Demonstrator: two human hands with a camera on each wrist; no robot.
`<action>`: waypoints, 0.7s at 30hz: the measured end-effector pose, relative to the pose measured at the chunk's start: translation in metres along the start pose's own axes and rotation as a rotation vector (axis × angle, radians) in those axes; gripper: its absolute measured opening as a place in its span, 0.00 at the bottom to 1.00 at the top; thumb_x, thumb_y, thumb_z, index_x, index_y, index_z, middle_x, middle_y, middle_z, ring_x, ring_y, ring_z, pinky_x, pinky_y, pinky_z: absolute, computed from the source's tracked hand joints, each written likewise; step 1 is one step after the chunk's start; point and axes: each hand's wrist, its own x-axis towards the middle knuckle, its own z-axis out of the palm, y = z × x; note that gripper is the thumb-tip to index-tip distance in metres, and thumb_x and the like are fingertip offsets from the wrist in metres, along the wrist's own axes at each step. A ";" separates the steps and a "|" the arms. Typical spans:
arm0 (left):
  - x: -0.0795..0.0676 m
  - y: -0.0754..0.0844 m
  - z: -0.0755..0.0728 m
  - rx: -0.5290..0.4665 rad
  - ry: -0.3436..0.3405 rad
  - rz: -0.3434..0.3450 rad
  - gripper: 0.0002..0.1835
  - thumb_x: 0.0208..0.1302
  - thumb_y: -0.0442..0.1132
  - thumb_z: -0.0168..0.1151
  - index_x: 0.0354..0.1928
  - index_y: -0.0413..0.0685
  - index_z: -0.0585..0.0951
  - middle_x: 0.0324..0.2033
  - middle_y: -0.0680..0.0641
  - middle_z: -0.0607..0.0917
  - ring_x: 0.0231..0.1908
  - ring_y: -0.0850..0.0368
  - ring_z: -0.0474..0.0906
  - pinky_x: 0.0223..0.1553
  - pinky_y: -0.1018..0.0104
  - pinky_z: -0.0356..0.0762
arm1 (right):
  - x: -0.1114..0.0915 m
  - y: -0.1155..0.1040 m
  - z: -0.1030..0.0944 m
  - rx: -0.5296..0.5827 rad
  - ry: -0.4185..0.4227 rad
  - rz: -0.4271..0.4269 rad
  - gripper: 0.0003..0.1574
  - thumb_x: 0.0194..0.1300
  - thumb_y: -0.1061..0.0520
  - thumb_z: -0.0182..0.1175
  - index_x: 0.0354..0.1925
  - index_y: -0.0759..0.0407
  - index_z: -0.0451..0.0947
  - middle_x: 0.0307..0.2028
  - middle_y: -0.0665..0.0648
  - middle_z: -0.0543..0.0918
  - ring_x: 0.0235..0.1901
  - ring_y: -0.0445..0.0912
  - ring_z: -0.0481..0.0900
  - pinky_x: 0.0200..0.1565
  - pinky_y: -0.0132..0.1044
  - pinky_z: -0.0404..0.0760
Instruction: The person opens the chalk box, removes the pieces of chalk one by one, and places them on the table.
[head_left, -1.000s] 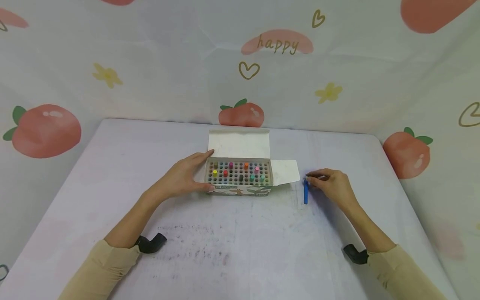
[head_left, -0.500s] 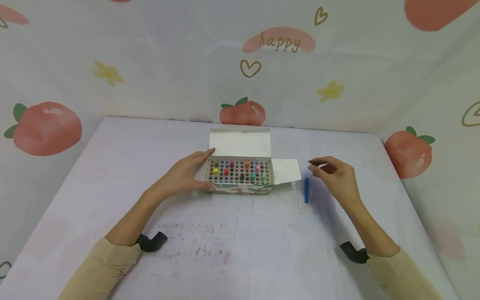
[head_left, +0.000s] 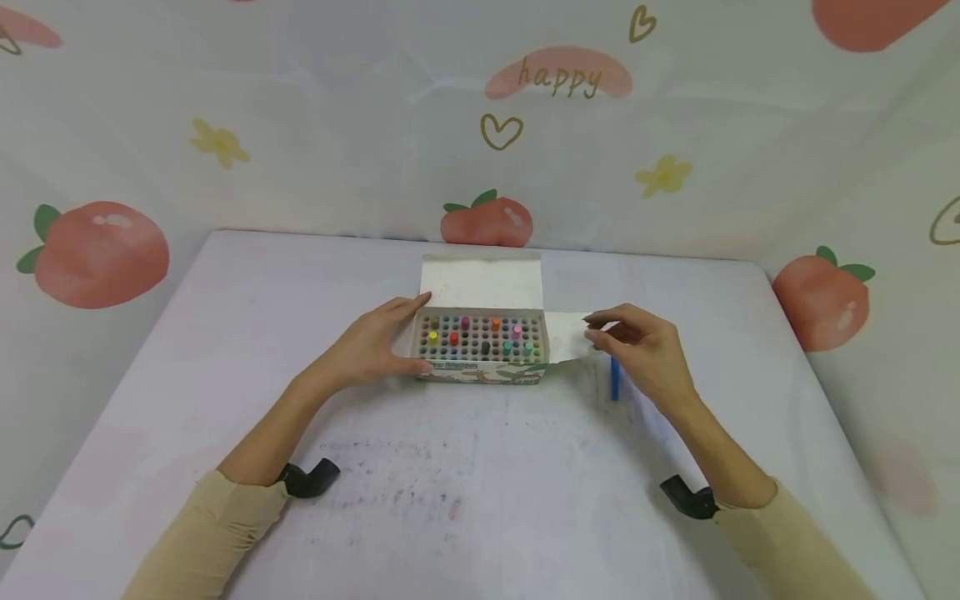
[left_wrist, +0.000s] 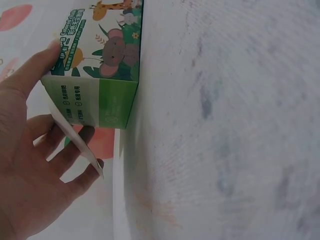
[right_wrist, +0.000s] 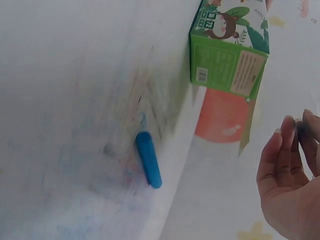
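An open chalk box [head_left: 480,372] with an animal print stands upright on the table, holding several coloured sticks in a grid of holes. My left hand [head_left: 371,342] grips its left end. In the left wrist view the thumb lies on the box's printed front, with the fingers behind the side flap [left_wrist: 75,137]. My right hand [head_left: 637,342] hovers over the box's right flap [head_left: 564,325], thumb and fingertips close together, nothing visible between them. Beneath it a blue chalk stick [right_wrist: 149,160] lies on the table, partly hidden by the hand in the head view.
The box's back lid [head_left: 482,281] is folded upward. Dark chalk smudges [head_left: 405,500] mark the white tabletop [head_left: 525,517] in front. A fruit-printed cloth [head_left: 337,125] hangs behind the table.
My right hand has come away from the blue chalk stick, rising and then shifting left towards the box. The stick stays in place. My left hand keeps its hold on the box.
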 end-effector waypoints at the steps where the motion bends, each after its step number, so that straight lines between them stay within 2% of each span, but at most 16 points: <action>1: 0.000 0.000 0.000 0.001 0.001 0.001 0.57 0.50 0.52 0.79 0.78 0.53 0.56 0.67 0.43 0.70 0.67 0.43 0.65 0.66 0.42 0.64 | 0.000 -0.001 0.002 0.005 -0.010 -0.005 0.13 0.63 0.65 0.68 0.48 0.63 0.84 0.43 0.58 0.85 0.33 0.47 0.84 0.36 0.28 0.80; 5: -0.001 -0.001 0.000 -0.009 0.000 0.010 0.57 0.50 0.53 0.79 0.78 0.53 0.56 0.67 0.43 0.69 0.68 0.43 0.65 0.66 0.42 0.63 | 0.002 -0.002 0.012 0.017 -0.049 -0.032 0.13 0.62 0.66 0.67 0.47 0.63 0.84 0.43 0.59 0.86 0.34 0.46 0.84 0.35 0.28 0.79; 12: 0.000 -0.002 0.000 -0.040 -0.009 -0.006 0.57 0.50 0.54 0.79 0.78 0.56 0.57 0.67 0.46 0.69 0.68 0.45 0.64 0.66 0.42 0.63 | 0.004 -0.003 0.027 0.034 -0.095 -0.017 0.12 0.63 0.64 0.68 0.46 0.61 0.85 0.41 0.57 0.87 0.33 0.57 0.83 0.33 0.29 0.79; 21: 0.001 -0.002 0.000 -0.023 -0.009 -0.011 0.57 0.49 0.54 0.79 0.78 0.55 0.56 0.68 0.44 0.69 0.68 0.43 0.64 0.66 0.42 0.63 | 0.006 -0.004 0.043 -0.009 -0.126 -0.056 0.11 0.61 0.67 0.69 0.44 0.61 0.87 0.38 0.55 0.86 0.33 0.46 0.83 0.35 0.31 0.82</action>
